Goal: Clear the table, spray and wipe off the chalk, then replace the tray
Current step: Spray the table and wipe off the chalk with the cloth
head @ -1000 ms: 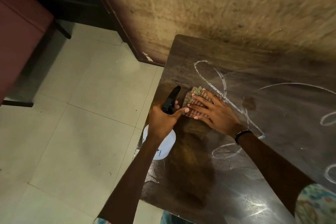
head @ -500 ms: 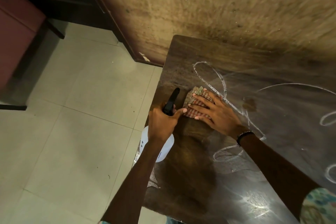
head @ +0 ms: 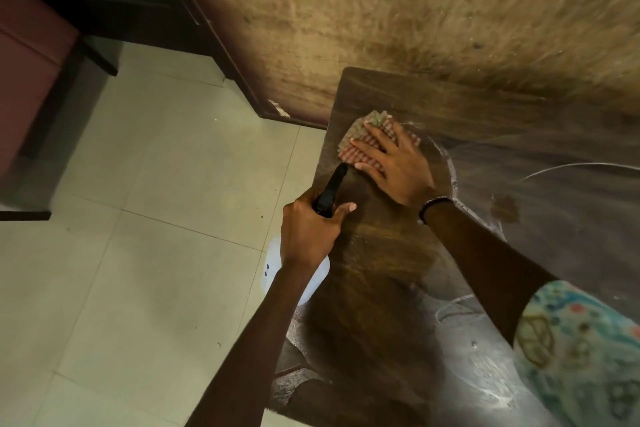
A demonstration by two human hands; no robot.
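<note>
We see our right hand lying flat on a checked cloth, fingers straight and spread, pressing it onto the dark wooden table close to the table's far left corner. The cloth is bunched under the palm, with its red-and-white checks showing between and beyond the fingers. Our right forearm reaches in from the near right edge, crossing the tabletop at a slant, with a dark beaded bracelet on the wrist and a patterned sleeve at the elbow end. Our left hand is curled round the neck of a spray bottle, thumb stretched out toward the right; the black spray head points away from us toward the cloth, its tip just beside the cloth's near edge, though we cannot tell whether they touch. The bottle's white body hangs past the table's left edge, over the pale tiled floor. Our left forearm comes up from the bottom of the view along that left edge. White chalk lines curve across the tabletop to the right of the cloth and run on toward the right edge. A rough tan wall stands behind the table's far edge.
</note>
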